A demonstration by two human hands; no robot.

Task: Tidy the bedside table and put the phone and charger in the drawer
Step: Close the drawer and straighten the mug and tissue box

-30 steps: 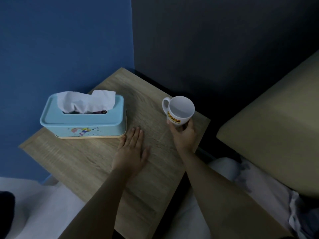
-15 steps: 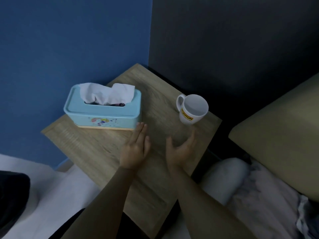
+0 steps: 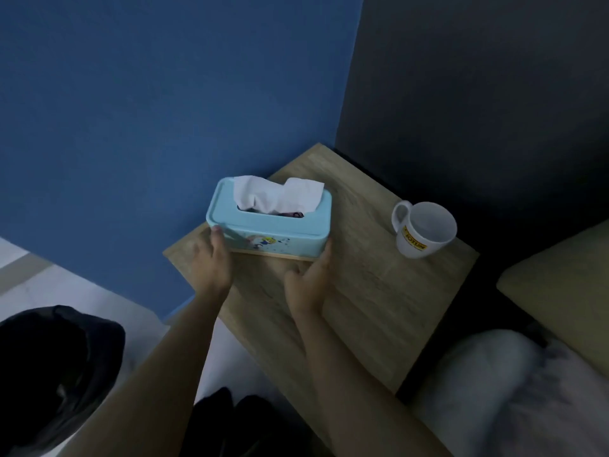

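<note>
A light blue tissue box (image 3: 283, 227) with white tissue sticking out of its slot stands on the wooden bedside table (image 3: 372, 291), near the blue wall. My left hand (image 3: 211, 258) clasps the box's left end. My right hand (image 3: 308, 280) holds its right end, fingers against the lower corner. A white mug (image 3: 423, 230) with a yellow label stands upright at the table's right side, apart from both hands. No phone, charger or drawer shows in this view.
A blue wall (image 3: 148, 110) and a dark wall (image 3: 478, 94) meet behind the table. An olive bed headboard (image 3: 566, 291) and pale bedding (image 3: 510, 390) lie to the right. A dark bundle (image 3: 52, 367) sits on the pale floor at lower left.
My right hand let go of the mug, which stays on the table. Both hands moved to the tissue box and now hold its two ends. The camera view shifted left.
</note>
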